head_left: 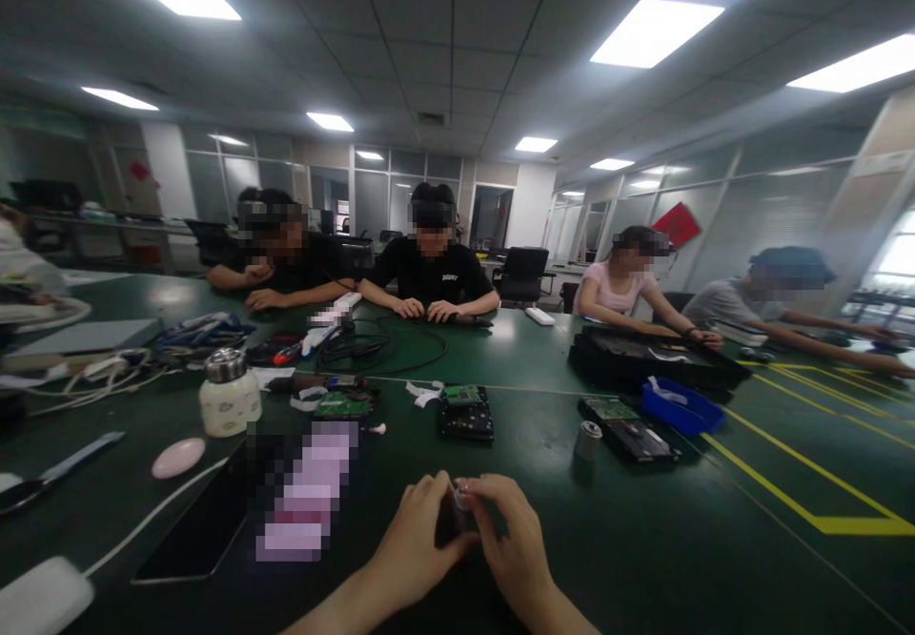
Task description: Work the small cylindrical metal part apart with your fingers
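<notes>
Both my hands meet over the green table, close in front of me. My left hand curls round the side of a small grey cylinder, which looks metallic and stands roughly upright. At its top, the fingertips of my right hand pinch, with the thumb along the near side. My fingers hide most of the cylinder, so its kind does not show. A similar silver cylinder stands apart to the right, beside a black device with a green circuit board.
Further devices with circuit boards lie ahead. To the left are a cream bottle, a pink oval object, a dark tablet and a white cable. A blue bin stands right. Several people sit across the table.
</notes>
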Action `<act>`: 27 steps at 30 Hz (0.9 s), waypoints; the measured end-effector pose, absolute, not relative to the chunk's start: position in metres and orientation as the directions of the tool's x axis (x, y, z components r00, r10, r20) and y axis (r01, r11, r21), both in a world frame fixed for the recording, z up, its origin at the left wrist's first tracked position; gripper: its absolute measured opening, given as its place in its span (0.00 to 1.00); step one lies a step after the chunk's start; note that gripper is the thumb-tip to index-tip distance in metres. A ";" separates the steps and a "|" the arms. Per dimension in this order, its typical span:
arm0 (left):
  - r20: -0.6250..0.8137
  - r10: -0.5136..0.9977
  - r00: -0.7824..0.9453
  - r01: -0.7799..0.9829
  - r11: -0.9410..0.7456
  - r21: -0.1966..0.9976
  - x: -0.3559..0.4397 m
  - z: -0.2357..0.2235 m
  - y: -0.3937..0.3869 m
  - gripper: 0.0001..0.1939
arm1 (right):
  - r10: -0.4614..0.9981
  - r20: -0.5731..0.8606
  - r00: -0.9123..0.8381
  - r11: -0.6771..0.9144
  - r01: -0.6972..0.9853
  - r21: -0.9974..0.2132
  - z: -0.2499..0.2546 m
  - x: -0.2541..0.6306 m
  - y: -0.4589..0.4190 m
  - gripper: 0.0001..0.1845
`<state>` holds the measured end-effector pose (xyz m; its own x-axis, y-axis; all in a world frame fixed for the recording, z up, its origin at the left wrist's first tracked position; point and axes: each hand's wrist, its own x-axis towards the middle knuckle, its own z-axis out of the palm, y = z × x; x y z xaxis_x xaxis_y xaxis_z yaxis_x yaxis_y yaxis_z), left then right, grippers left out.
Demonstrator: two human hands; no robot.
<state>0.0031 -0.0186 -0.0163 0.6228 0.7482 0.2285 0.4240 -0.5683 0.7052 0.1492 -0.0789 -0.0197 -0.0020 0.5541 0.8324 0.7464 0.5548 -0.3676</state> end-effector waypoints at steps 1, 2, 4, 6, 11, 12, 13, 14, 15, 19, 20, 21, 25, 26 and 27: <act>0.230 0.748 0.623 0.424 -0.570 0.704 0.003 -0.016 -0.019 0.15 | 0.555 0.832 -0.001 0.559 0.741 -0.372 -0.018 0.149 -0.078 0.13; 0.232 0.747 0.623 0.425 -0.572 0.701 0.003 -0.016 -0.019 0.14 | 0.557 0.831 0.000 0.563 0.735 -0.377 -0.017 0.149 -0.078 0.13; 0.235 0.746 0.623 0.426 -0.576 0.698 0.003 -0.015 -0.020 0.14 | 0.564 0.826 -0.002 0.571 0.723 -0.389 -0.015 0.149 -0.078 0.13; 0.234 0.747 0.623 0.430 -0.576 0.696 0.003 -0.016 -0.020 0.15 | 0.578 0.816 -0.011 0.580 0.709 -0.401 -0.014 0.149 -0.078 0.13; 0.223 0.750 0.622 0.438 -0.570 0.695 0.003 -0.020 -0.018 0.19 | 0.635 0.773 -0.004 0.568 0.681 -0.463 -0.008 0.147 -0.081 0.12; 0.222 0.750 0.623 0.438 -0.570 0.695 0.003 -0.020 -0.018 0.19 | 0.646 0.764 0.009 0.559 0.676 -0.480 -0.007 0.146 -0.082 0.12; 0.221 0.749 0.625 0.437 -0.571 0.695 0.003 -0.019 -0.018 0.18 | 0.654 0.756 0.027 0.549 0.670 -0.499 -0.007 0.147 -0.083 0.12; 0.221 0.746 0.628 0.436 -0.572 0.695 0.002 -0.017 -0.019 0.16 | 0.659 0.750 0.051 0.539 0.663 -0.519 -0.006 0.147 -0.085 0.12; 0.220 0.744 0.631 0.434 -0.574 0.695 0.002 -0.016 -0.019 0.14 | 0.659 0.747 0.081 0.530 0.656 -0.538 -0.006 0.148 -0.086 0.12; 0.216 0.734 0.643 0.426 -0.578 0.696 0.001 -0.010 -0.020 0.12 | 0.636 0.749 0.186 0.508 0.630 -0.588 -0.006 0.151 -0.091 0.09; 0.215 0.734 0.645 0.425 -0.578 0.696 0.001 -0.009 -0.020 0.12 | 0.637 0.746 0.193 0.505 0.627 -0.593 -0.006 0.151 -0.091 0.09; 0.215 0.733 0.646 0.425 -0.578 0.697 0.001 -0.009 -0.020 0.12 | 0.644 0.741 0.192 0.502 0.625 -0.598 -0.006 0.150 -0.091 0.10; 0.214 0.731 0.648 0.424 -0.579 0.696 0.000 -0.014 -0.017 0.12 | 0.694 0.705 0.147 0.495 0.613 -0.615 -0.005 0.148 -0.087 0.14; 0.214 0.730 0.649 0.423 -0.580 0.696 0.000 -0.015 -0.016 0.12 | 0.702 0.698 0.142 0.494 0.608 -0.621 -0.005 0.147 -0.086 0.13; 0.215 0.729 0.650 0.422 -0.582 0.695 0.000 -0.016 -0.015 0.12 | 0.707 0.692 0.145 0.492 0.602 -0.629 -0.005 0.147 -0.085 0.11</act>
<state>0.0004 -0.0151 -0.0156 0.6498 0.7290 0.2151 0.4224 -0.5817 0.6951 0.1467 -0.0846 -0.0048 0.1447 0.7075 0.6918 0.6022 0.4918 -0.6289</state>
